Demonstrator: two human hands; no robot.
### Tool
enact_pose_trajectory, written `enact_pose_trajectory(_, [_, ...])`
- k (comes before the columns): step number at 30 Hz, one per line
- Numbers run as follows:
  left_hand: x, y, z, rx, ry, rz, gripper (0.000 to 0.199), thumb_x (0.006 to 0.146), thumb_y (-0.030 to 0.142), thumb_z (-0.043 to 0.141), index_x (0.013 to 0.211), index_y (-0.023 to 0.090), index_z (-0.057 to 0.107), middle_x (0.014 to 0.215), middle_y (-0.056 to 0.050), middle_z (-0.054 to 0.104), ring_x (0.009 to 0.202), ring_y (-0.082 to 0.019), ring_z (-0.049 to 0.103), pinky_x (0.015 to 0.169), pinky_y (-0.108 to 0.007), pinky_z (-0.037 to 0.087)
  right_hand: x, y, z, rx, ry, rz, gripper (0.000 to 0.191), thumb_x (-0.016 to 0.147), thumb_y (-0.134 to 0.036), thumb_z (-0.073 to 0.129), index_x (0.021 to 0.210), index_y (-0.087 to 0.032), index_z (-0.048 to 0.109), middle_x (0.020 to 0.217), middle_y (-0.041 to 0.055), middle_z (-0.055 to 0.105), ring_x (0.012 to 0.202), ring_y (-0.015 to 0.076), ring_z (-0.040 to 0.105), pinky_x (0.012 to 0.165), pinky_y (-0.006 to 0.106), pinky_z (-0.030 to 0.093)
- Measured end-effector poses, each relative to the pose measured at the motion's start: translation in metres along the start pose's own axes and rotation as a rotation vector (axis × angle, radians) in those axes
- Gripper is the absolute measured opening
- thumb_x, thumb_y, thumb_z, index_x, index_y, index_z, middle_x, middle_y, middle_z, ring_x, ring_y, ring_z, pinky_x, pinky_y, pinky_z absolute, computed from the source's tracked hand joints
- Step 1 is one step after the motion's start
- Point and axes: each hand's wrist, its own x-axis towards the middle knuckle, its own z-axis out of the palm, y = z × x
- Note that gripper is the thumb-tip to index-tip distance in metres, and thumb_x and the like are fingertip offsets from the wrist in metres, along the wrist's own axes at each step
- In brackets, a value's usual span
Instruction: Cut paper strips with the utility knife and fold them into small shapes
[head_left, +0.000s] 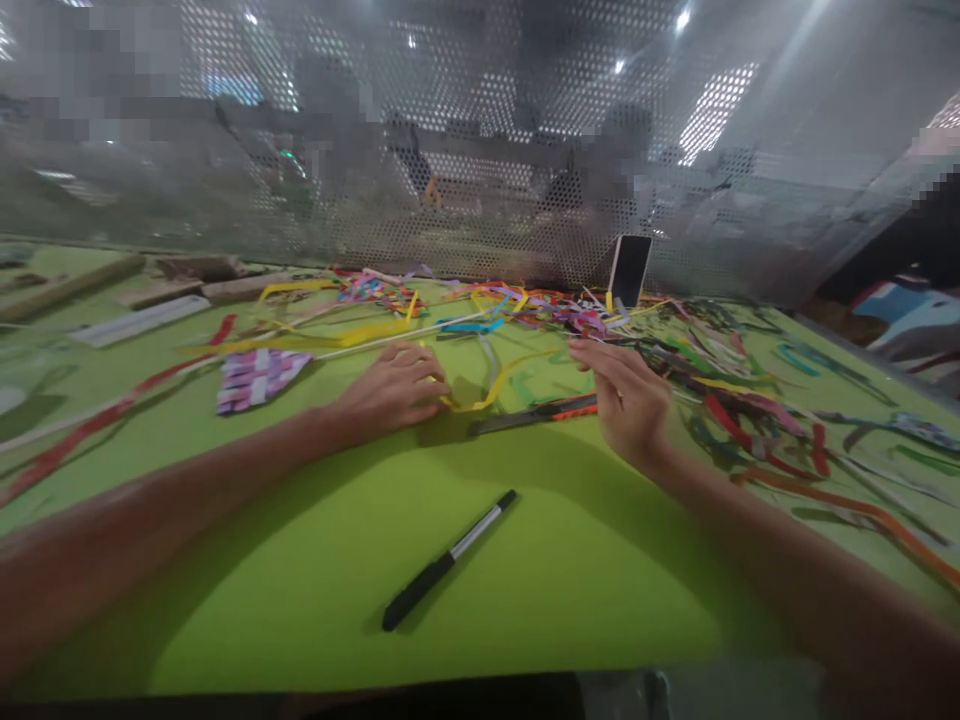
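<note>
My left hand point(396, 385) is closed, its fingers curled on one end of a thin yellow strip point(491, 397) that loops over the green table point(570, 560). My right hand point(626, 395) is raised at the strip's other side, fingers close together; whether it pinches the strip's far end is too blurred to tell. Between the hands lies a cutter knife point(536, 412) with orange on its handle, its right end beside my right hand. A black and silver pen point(450, 560) lies nearer to me. Left of my left hand sits a woven pink and purple piece point(260, 379).
Heaps of coloured strips point(577, 315) run along the back and right. A phone point(630, 270) stands upright before a perforated metal screen point(480, 150). Wooden pieces point(75, 285) and a long red strip point(105, 415) lie at the left.
</note>
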Motion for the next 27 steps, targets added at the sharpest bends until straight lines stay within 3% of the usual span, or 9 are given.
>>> enact_pose_trajectory(4, [0.002,-0.002,0.002,-0.063,-0.027,0.037,0.024,0.116,0.031,0.056,0.123,0.024,0.077,0.119,-0.008,0.08,0.118,-0.026,0.068,0.108,-0.042,0.05,0.001,0.006,0.0,-0.005,-0.026,0.051,0.037,0.11,-0.014,0.05,0.12,-0.026,0.084,0.119,0.0071,0.083,0.1,0.0214,0.081,0.082,0.036,0.068])
enact_pose_trajectory(9, [0.002,-0.003,0.005,-0.103,0.017,0.067,0.026,0.117,0.025,0.05,0.12,0.018,0.075,0.118,-0.01,0.079,0.114,-0.024,0.068,0.103,-0.038,0.053,0.0,0.005,0.001,-0.077,-0.139,0.055,0.04,0.102,-0.011,0.055,0.125,-0.029,0.082,0.138,0.0092,0.076,0.129,0.0304,0.073,0.111,0.052,0.064])
enact_pose_trajectory(13, [0.002,-0.002,0.007,-0.072,0.059,0.066,0.027,0.116,0.024,0.05,0.122,0.019,0.076,0.131,-0.012,0.076,0.122,-0.026,0.066,0.107,-0.04,0.054,0.001,-0.003,0.003,-0.107,-0.214,0.039,0.052,0.1,-0.008,0.054,0.138,-0.036,0.076,0.154,0.0072,0.065,0.136,0.0299,0.068,0.114,0.054,0.062])
enact_pose_trajectory(16, [0.003,0.004,0.005,-0.064,0.07,0.037,0.027,0.116,0.026,0.051,0.122,0.021,0.077,0.131,-0.013,0.074,0.119,-0.026,0.066,0.103,-0.039,0.055,0.003,-0.008,0.005,-0.085,-0.263,0.007,0.059,0.099,-0.005,0.049,0.142,-0.038,0.073,0.149,0.0056,0.068,0.131,0.0263,0.071,0.114,0.051,0.062])
enact_pose_trajectory(22, [0.005,0.016,0.001,-0.112,0.006,0.016,0.028,0.115,0.028,0.053,0.105,0.018,0.077,0.098,-0.009,0.074,0.091,-0.021,0.067,0.083,-0.032,0.054,-0.004,-0.002,0.009,-0.047,-0.332,-0.053,0.049,0.097,-0.008,0.052,0.128,-0.036,0.077,0.144,0.0045,0.071,0.125,0.0265,0.073,0.107,0.052,0.065])
enact_pose_trajectory(27, [0.008,0.028,-0.004,-0.136,-0.049,-0.08,0.04,0.117,0.045,0.051,0.108,0.015,0.077,0.104,-0.011,0.075,0.095,-0.024,0.07,0.083,-0.036,0.057,-0.011,0.003,0.008,0.001,-0.451,-0.063,0.05,0.092,-0.006,0.054,0.127,-0.033,0.077,0.131,0.0046,0.078,0.121,0.0276,0.076,0.104,0.055,0.066])
